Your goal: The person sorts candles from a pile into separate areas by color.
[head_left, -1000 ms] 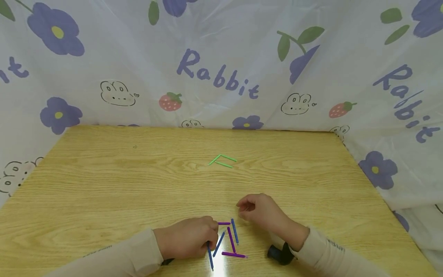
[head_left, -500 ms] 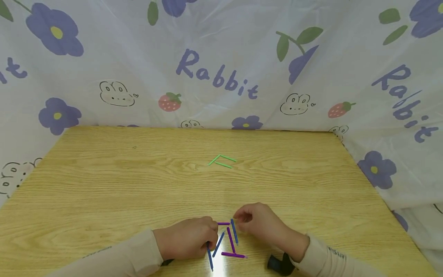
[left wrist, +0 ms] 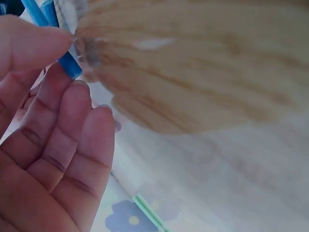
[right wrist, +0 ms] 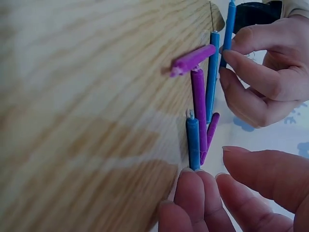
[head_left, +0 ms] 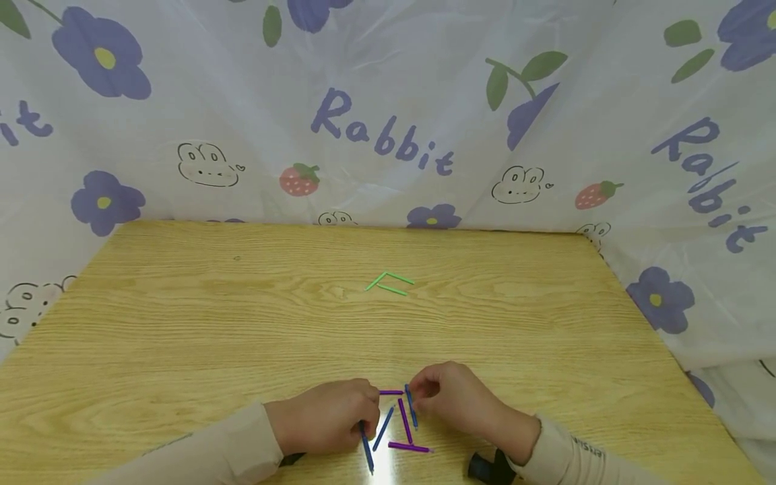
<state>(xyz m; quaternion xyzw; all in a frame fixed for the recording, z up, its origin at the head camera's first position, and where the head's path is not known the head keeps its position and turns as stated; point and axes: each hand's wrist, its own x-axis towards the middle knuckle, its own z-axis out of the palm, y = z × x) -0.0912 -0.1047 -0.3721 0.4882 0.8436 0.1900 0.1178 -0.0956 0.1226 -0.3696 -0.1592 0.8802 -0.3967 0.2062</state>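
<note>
My left hand (head_left: pixel 330 414) pinches a thin blue candle (head_left: pixel 366 450) between thumb and fingertips, its lower part sticking out toward me. Right of it lie another blue candle (head_left: pixel 383 428), slanted, and three purple candles: one at the top (head_left: pixel 391 392), one lengthwise (head_left: pixel 405 421) and one crosswise at the bottom (head_left: pixel 409 446). My right hand (head_left: pixel 457 399) is at the rightmost blue candle (right wrist: pixel 193 142). In the right wrist view its fingertips (right wrist: pixel 189 181) reach that candle's end, while the thumb (right wrist: pixel 251 159) stands apart from it.
Three green candles (head_left: pixel 393 290) lie farther back on the wooden table (head_left: pixel 212 323), set at angles to one another. A dark cylindrical object (head_left: pixel 481 467) shows by my right wrist. A printed white cloth (head_left: pixel 388 195) hangs behind the table and along its sides.
My right hand has come down and slightly left, from above the rightmost blue candle to its side. The left hand has stayed almost still with its candle.
</note>
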